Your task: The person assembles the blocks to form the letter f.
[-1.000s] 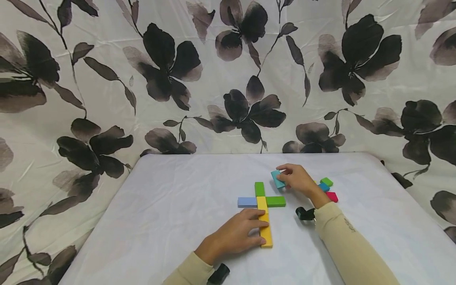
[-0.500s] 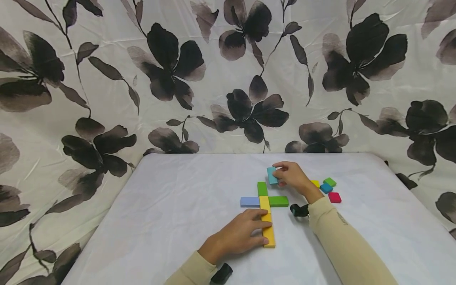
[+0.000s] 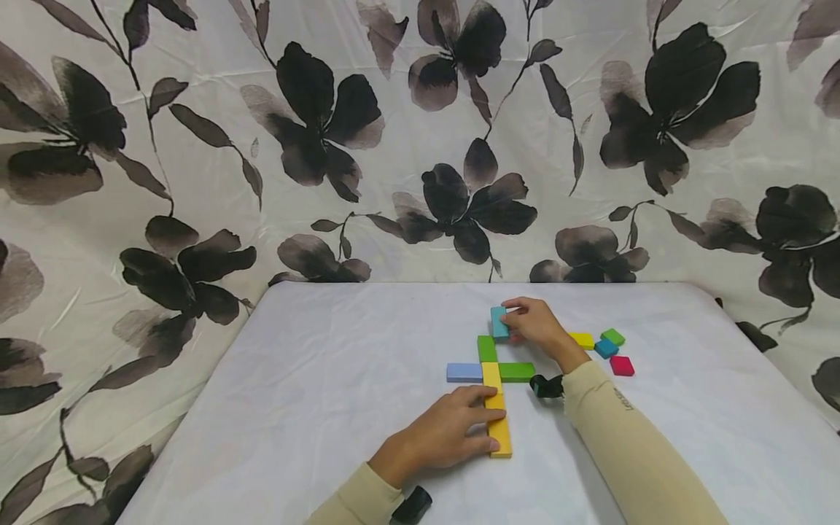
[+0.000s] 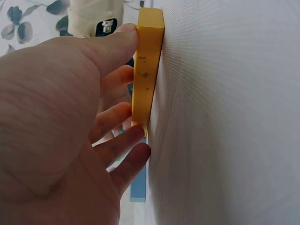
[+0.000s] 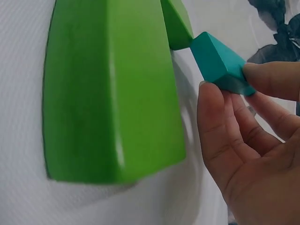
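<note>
My right hand (image 3: 539,328) pinches a teal block (image 3: 499,322) between thumb and fingers, just beyond the far green block (image 3: 487,349). In the right wrist view the teal block (image 5: 215,58) is tilted, one corner close to green; whether they touch I cannot tell. Flat blocks form a cross: the far green block, a second green block (image 3: 517,372) to the right, a light blue block (image 3: 464,372) to the left, and yellow blocks (image 3: 500,446) running toward me. With spread fingers, my left hand (image 3: 442,430) touches the yellow blocks, partly covering them.
Loose blocks lie right of the right hand: yellow (image 3: 582,340), blue (image 3: 607,348), green (image 3: 613,337) and red (image 3: 622,366). A white cloth covers the table (image 3: 315,379). Floral fabric (image 3: 394,182) hangs behind its far edge.
My right hand has carried the teal block left toward the far green block and turned it more upright in line with it. The loose yellow block has come into view. My left hand stays put.
</note>
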The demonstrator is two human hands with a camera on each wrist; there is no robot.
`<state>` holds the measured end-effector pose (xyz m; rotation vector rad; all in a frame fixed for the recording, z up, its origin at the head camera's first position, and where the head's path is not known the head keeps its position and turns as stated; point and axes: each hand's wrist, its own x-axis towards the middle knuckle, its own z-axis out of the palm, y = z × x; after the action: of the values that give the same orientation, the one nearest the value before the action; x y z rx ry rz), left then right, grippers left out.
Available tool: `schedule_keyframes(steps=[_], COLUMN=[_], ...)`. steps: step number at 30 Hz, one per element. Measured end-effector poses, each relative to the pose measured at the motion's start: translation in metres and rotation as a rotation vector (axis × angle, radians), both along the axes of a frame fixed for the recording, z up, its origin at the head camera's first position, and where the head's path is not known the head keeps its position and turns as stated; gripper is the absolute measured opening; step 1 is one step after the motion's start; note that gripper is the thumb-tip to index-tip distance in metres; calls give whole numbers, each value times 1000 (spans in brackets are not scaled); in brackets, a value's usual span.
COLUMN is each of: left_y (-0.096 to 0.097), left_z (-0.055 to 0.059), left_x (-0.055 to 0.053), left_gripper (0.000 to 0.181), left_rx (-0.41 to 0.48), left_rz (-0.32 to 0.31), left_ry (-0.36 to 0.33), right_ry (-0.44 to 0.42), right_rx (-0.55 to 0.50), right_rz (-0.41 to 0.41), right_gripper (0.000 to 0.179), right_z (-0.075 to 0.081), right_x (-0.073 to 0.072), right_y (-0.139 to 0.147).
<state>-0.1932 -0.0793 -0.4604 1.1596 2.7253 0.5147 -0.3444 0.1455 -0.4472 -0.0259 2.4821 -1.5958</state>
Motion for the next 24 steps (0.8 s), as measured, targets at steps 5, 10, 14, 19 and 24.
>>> schedule_keyframes(steps=[5, 10, 14, 19, 24], left_y=[-1, -2, -2, -1, -2], left_z=[-1, 0, 1, 2, 1], left_x=[0, 1, 2, 2, 1], left_gripper=[49, 48, 48, 48, 48], left_rx=[9, 16, 22, 22, 23], left_rz=[-5, -15, -22, -12, -8], left_ry=[-4, 8, 15, -11, -21], right_ry=[-4, 20, 45, 72, 53], right_rx=[0, -3, -14, -18, 5], right_rz=[-23, -55, -63, -33, -14], right_gripper=[41, 40, 39, 39, 37], right_z=[0, 0, 0, 0, 0], right_x=[0, -1, -4, -9, -14], right_y=[-5, -8, -10, -14, -21])
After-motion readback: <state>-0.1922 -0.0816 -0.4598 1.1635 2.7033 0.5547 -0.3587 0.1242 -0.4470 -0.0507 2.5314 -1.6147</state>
